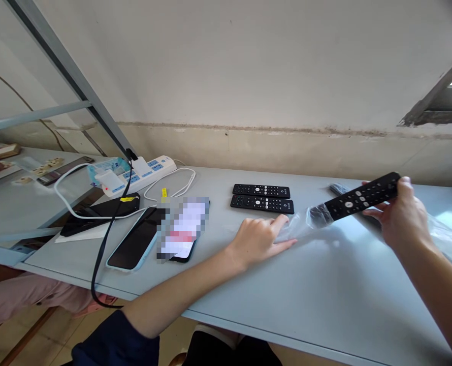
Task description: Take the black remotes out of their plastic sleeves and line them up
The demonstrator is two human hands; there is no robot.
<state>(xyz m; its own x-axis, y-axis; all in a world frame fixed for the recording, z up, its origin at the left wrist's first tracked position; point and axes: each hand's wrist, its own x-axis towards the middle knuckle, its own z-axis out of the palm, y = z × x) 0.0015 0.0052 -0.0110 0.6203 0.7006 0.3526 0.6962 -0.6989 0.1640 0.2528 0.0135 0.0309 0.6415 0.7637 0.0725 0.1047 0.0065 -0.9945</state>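
My right hand (407, 216) grips the upper end of a black remote control (363, 196), tilted above the table. Its lower end is still inside a clear plastic bag (319, 215). The bag stretches left to my left hand (258, 239), whose fingers are closed on it near the tabletop. Two more black remotes lie side by side behind my left hand, one (261, 191) at the back and one (262, 204) in front. Another dark object in plastic (338, 189) lies partly hidden behind the held remote.
On the left of the table (218, 295) are a phone in a light blue case (136, 239), a lit, blurred phone (184, 229), a white power strip (146, 175) and cables. Clear plastic (449, 239) lies at the right. A person's pink-clad leg (31, 300) shows at lower left.
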